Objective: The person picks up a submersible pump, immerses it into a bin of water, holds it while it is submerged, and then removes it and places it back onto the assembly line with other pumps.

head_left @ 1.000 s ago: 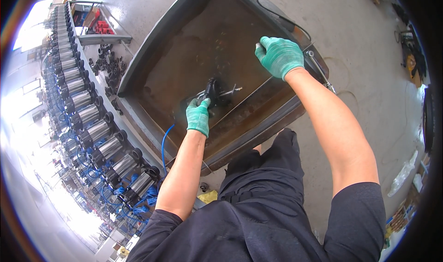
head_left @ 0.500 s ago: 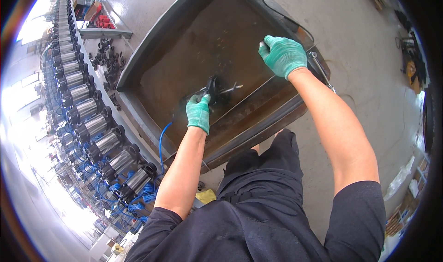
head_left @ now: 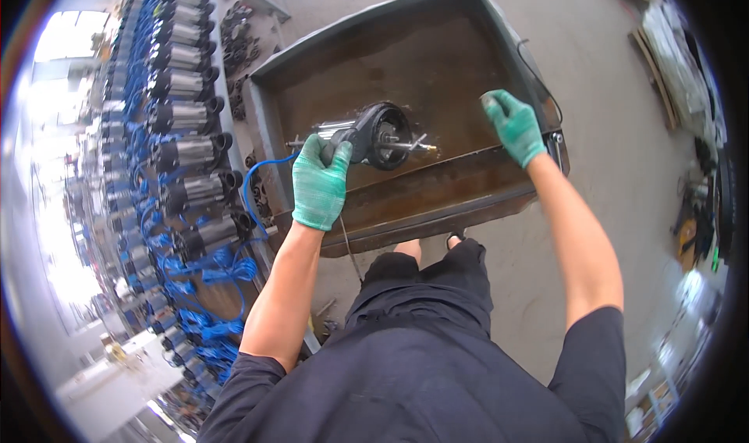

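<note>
My left hand (head_left: 321,179), in a green glove, is closed on an electric pump (head_left: 343,133) with a shiny steel body and a round black casing. The pump is held tilted over the water in a grey metal tank (head_left: 269,115). A metal rod with a brass-coloured tip (head_left: 421,146) sticks out of the black casing. A blue cable (head_left: 251,179) leads off to the left near the pump. My right hand (head_left: 515,129), gloved alike, hangs above the tank's right side, away from the pump. Its fingers are curled in, and nothing shows in them.
On the left, a long rack holds a row of similar steel-and-black pumps (head_left: 187,115) with blue cable bundles (head_left: 226,267). A thin black hose (head_left: 550,92) runs over the tank's right edge. A metal fitting (head_left: 556,140) sits at the right corner. Wrapped sheets (head_left: 679,68) lie far right.
My left hand has raised the pump from low in the water, so its steel body and casing now show. My right hand's curl has loosened a little. The view has shifted.
</note>
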`<move>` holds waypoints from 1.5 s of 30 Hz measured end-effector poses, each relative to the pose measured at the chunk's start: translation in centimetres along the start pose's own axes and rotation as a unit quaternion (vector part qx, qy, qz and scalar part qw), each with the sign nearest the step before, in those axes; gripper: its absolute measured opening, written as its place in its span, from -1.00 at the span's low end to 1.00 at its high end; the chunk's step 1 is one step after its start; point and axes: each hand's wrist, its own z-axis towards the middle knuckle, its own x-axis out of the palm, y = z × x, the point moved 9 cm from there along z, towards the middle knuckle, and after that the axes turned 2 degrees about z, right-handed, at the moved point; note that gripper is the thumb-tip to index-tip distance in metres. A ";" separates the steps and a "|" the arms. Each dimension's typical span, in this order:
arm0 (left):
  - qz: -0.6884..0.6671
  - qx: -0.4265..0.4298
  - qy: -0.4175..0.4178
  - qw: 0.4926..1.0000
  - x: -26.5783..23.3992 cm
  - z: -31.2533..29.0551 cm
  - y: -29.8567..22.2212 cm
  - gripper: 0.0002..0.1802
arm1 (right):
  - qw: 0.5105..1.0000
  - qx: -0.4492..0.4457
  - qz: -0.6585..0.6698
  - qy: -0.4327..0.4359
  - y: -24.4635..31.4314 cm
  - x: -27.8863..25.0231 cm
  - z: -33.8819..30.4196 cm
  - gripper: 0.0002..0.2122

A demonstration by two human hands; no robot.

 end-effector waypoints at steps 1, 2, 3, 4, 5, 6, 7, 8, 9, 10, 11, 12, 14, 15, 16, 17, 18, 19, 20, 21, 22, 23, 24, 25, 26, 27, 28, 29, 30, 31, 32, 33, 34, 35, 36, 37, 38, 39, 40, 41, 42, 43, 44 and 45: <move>0.046 0.052 -0.027 0.997 -1.5 -0.9 -2.0 -0.67 | 0.994 -0.032 0.095 0.031 4.2 1.2 -1.1 -0.68; 0.044 0.031 -0.038 0.998 -2.8 -2.1 -3.1 -0.67 | 0.988 -0.021 0.096 0.122 9.3 2.7 -2.6 -0.67; 0.046 0.027 -0.065 0.996 -4.2 -3.2 -3.5 -0.67 | 0.973 -0.013 0.094 0.211 13.6 4.5 -4.1 -0.66; 0.038 0.047 -0.078 0.995 -4.6 -3.9 -4.2 -0.67 | 0.973 -0.114 0.021 0.200 16.0 5.6 -5.0 -0.66; 0.031 0.066 -0.081 0.994 -4.6 -4.6 -4.9 -0.67 | 0.960 -0.207 -0.050 0.182 17.4 6.7 -6.5 -0.66; 0.058 0.088 -0.078 0.991 -4.6 -5.1 -5.4 -0.66 | 0.959 -0.216 -0.082 0.164 17.9 7.0 -7.4 -0.72; 0.072 0.100 -0.086 0.989 -4.9 -5.9 -5.7 -0.66 | 0.958 -0.226 -0.087 0.156 18.3 7.5 -7.7 -0.78; 0.058 0.090 -0.091 0.990 -4.9 -6.7 -5.7 -0.66 | 0.960 -0.233 -0.065 0.143 18.2 7.7 -8.2 -0.80; 0.044 0.080 -0.096 0.991 -4.8 -7.6 -5.7 -0.66 | 0.961 -0.241 -0.042 0.130 18.0 7.7 -8.6 -0.82; 0.052 0.087 -0.105 0.989 -4.7 -8.4 -6.0 -0.66 | 0.958 -0.249 -0.041 0.139 17.9 8.0 -9.1 -0.82; 0.098 0.108 -0.119 0.982 -4.7 -9.4 -7.1 -0.65 | 0.961 -0.227 -0.021 0.159 17.4 8.2 -9.3 -0.83; 0.080 0.081 -0.118 0.986 -4.3 -10.1 -7.0 -0.66 | 0.962 -0.205 -0.002 0.179 16.8 8.5 -9.6 -0.83; 0.052 0.069 -0.128 0.988 -3.3 -11.4 -6.3 -0.66 | 0.960 -0.184 0.017 0.209 15.2 9.0 -10.6 -0.84; 0.043 0.082 -0.140 0.986 -2.8 -12.0 -5.4 -0.67 | 0.961 -0.154 0.034 0.229 14.0 9.5 -11.0 -0.84; 0.054 0.070 -0.134 0.987 -2.1 -12.5 -4.8 -0.68 | 0.959 -0.147 0.051 0.237 13.1 9.6 -11.6 -0.85; 0.066 0.053 -0.127 0.988 -1.4 -12.9 -4.4 -0.69 | 0.957 -0.153 0.047 0.243 12.2 9.7 -12.2 -0.85; 0.083 0.049 -0.126 0.987 -0.8 -13.4 -3.8 -0.69 | 0.957 -0.148 0.051 0.245 11.1 9.7 -12.6 -0.85; 0.100 0.045 -0.124 0.986 0.0 -13.7 -3.1 -0.70 | 0.957 -0.142 0.054 0.246 10.1 9.6 -13.0 -0.86; 0.089 0.026 -0.116 0.989 0.6 -14.0 -2.3 -0.70 | 0.956 -0.132 0.054 0.255 9.2 9.6 -13.2 -0.85; 0.093 -0.003 -0.091 0.991 1.7 -14.1 -1.0 -0.72 | 0.954 -0.136 0.051 0.261 8.1 9.7 -13.5 -0.85; 0.097 0.014 -0.086 0.991 2.8 -14.2 -0.5 -0.73 | 0.955 -0.131 0.034 0.264 6.5 9.8 -13.6 -0.85; 0.102 0.030 -0.081 0.991 3.6 -14.5 -0.5 -0.73 | 0.955 -0.126 0.019 0.267 5.8 9.9 -13.8 -0.84; 0.122 0.029 -0.065 0.990 4.3 -14.6 0.0 -0.73 | 0.955 -0.097 0.017 0.281 5.0 10.2 -14.0 -0.83; 0.107 0.025 -0.035 0.993 4.9 -14.5 0.0 -0.73 | 0.954 -0.101 0.015 0.281 4.7 10.0 -14.2 -0.83; 0.114 0.034 -0.027 0.993 5.0 -14.8 -0.3 -0.73 | 0.951 -0.087 0.019 0.294 3.9 10.1 -14.4 -0.83; 0.122 0.043 -0.018 0.991 5.0 -15.1 -0.6 -0.73 | 0.949 -0.074 0.024 0.307 3.3 10.3 -14.6 -0.82; 0.121 0.042 -0.019 0.992 4.5 -15.2 -0.4 -0.73 | 0.947 -0.071 0.016 0.313 3.4 10.3 -14.7 -0.81; 0.069 0.009 0.016 0.997 4.2 -15.2 0.5 -0.72 | 0.947 -0.071 0.016 0.314 3.5 10.4 -14.5 -0.81; 0.018 -0.023 0.052 0.998 3.8 -15.2 1.3 -0.71 | 0.947 -0.070 0.001 0.314 3.5 10.5 -14.3 -0.82; -0.026 -0.051 0.075 0.996 2.8 -15.6 1.8 -0.67 | 0.947 -0.068 -0.014 0.314 3.3 10.4 -14.3 -0.82; 0.043 0.037 0.051 0.997 1.1 -15.5 2.2 -0.65 | 0.947 -0.068 -0.015 0.313 3.4 10.0 -14.3 -0.82; 0.103 0.018 0.054 0.993 -0.8 -15.4 3.3 -0.63 | 0.944 -0.085 -0.050 0.314 3.6 9.7 -14.2 -0.78; 0.133 0.034 0.028 0.990 -3.4 -15.1 5.2 -0.60 | 0.940 -0.102 -0.083 0.315 4.1 9.4 -14.4 -0.75; 0.274 0.059 -0.001 0.960 -6.5 -15.1 5.2 -0.53 | 0.941 -0.100 -0.084 0.311 5.0 8.9 -14.5 -0.75; 0.381 0.057 -0.055 0.921 -9.4 -15.3 6.7 -0.45 | 0.951 -0.089 -0.081 0.285 6.6 8.2 -14.5 -0.70; 0.422 0.023 -0.044 0.905 -11.6 -15.1 9.9 -0.35 | 0.960 -0.078 -0.079 0.257 8.4 7.7 -14.4 -0.65; 0.469 0.002 -0.023 0.883 -13.0 -15.1 11.2 -0.28 | 0.966 -0.066 -0.029 0.247 10.5 7.7 -14.3 -0.56; 0.503 0.009 0.005 0.864 -14.1 -15.3 12.5 -0.26 | 0.967 -0.069 -0.028 0.245 12.5 8.6 -14.2 -0.56; 0.504 0.044 0.048 0.861 -14.1 -15.0 13.6 -0.30 | 0.968 -0.103 -0.043 0.224 15.1 8.8 -14.1 -0.57; 0.504 0.078 0.091 0.855 -13.7 -14.8 14.7 -0.34 | 0.968 -0.137 -0.057 0.204 17.3 9.4 -14.0 -0.58; 0.500 0.082 0.093 0.857 -13.8 -14.6 16.0 -0.34 | 0.964 -0.149 -0.091 0.202 18.7 10.7 -14.1 -0.59; 0.496 0.115 0.115 0.853 -13.1 -14.3 17.1 -0.43 | 0.961 -0.149 -0.125 0.196 19.0 12.2 -14.1 -0.60; 0.491 0.151 0.138 0.847 -12.5 -13.8 17.5 -0.51 | 0.957 -0.159 -0.170 0.177 18.8 13.5 -14.2 -0.61; 0.485 0.158 0.140 0.848 -12.5 -13.2 18.2 -0.51 | 0.949 -0.167 -0.214 0.158 18.8 14.4 -14.2 -0.62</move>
